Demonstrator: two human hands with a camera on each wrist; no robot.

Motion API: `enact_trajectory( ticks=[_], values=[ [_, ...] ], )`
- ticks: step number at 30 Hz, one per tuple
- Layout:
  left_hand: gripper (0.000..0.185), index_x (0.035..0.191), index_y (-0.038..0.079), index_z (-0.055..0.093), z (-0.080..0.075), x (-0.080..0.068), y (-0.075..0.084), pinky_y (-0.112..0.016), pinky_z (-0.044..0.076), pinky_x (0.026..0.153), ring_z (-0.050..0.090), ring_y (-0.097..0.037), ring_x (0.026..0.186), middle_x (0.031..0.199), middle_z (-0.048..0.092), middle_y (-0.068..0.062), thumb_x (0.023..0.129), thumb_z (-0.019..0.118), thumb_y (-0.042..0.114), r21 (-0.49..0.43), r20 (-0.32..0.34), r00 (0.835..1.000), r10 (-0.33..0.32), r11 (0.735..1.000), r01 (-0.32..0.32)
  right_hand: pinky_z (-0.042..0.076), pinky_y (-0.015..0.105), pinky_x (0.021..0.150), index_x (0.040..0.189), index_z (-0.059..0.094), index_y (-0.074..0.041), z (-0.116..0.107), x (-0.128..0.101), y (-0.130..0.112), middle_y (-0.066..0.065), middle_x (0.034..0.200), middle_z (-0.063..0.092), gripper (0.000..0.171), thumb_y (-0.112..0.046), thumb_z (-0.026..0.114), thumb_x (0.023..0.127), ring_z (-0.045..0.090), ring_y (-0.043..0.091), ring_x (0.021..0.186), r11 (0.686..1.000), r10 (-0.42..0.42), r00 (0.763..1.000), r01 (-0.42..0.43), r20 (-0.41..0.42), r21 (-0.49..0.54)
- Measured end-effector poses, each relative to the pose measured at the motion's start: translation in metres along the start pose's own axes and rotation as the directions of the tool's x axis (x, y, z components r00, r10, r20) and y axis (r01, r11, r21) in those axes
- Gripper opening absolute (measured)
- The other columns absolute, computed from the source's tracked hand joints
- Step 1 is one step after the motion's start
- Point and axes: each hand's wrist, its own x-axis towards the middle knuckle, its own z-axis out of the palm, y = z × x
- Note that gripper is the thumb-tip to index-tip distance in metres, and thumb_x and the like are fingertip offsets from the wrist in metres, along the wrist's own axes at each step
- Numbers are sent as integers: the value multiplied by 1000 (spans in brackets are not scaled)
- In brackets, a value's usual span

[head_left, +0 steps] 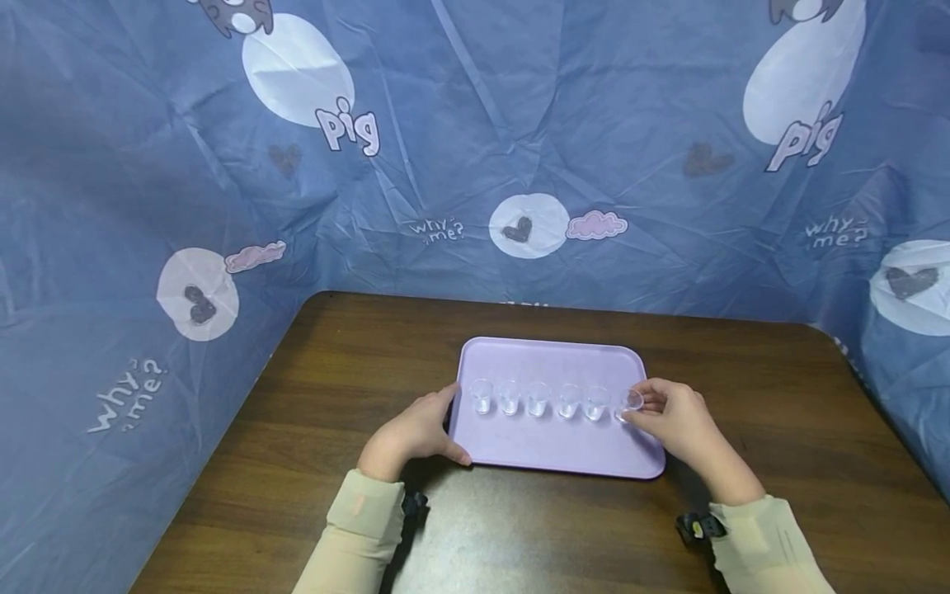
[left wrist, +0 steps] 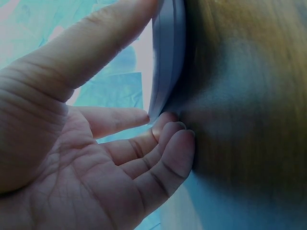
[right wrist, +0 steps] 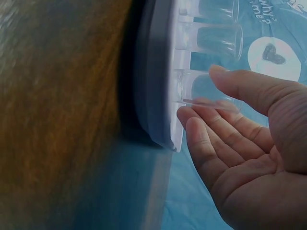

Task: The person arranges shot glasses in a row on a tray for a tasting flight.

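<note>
head: left hand [head_left: 416, 433] fingers straight, steadying tray [head_left: 549, 450] edge on surface [head_left: 779, 396]; right hand [head_left: 679, 425] pinches end cup [head_left: 629, 404] of row | left wrist: fingers [left wrist: 168, 143] relaxed against tray [left wrist: 168, 57] | right wrist: thumb and fingers [right wrist: 206, 139] around cup [right wrist: 201, 88]

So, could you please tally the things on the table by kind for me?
Clear cups: 6, in a row on the tray, the rightmost pinched by the right hand.
Lilac tray: 1, its edge touched by the left hand.
Total: 7.
</note>
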Motion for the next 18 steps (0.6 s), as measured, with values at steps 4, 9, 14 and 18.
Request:
enact_trajectory(
  ticks=[4,9,14,18],
  values=[
    [118,153,-5,36,0,1,0,-49,40,107,51,-39,127,139,54,-28,58,102,21,-9,-1,1000,9,1000,-9,59,33,73,107,69,6,0,1,2,16,100,72,31,-7,84,83,71,30,92,1000,-1,1000,1,1,17],
    [118,153,-4,37,1,0,-1,-49,41,106,52,-38,126,137,55,-27,59,102,21,-13,1,1000,13,1000,-13,59,33,73,108,69,7,2,1,3,17,102,72,33,-8,84,83,71,30,93,1000,9,1000,-9,7,19],
    [117,154,-4,36,0,-3,-3,-49,41,106,52,-38,126,138,54,-27,60,101,21,-16,-2,1000,8,1000,-8,59,36,75,113,69,7,2,-1,1,20,106,71,38,-10,85,83,71,32,95,1000,-22,1000,22,0,22],
    [112,152,-5,39,-1,-8,-4,-50,42,104,53,-37,123,133,57,-26,62,100,22,-12,-20,1000,13,1000,-13,57,46,82,123,65,6,-5,-6,-3,23,114,69,49,-19,84,86,69,37,100,998,-63,996,61,-59,-21]
  ],
)
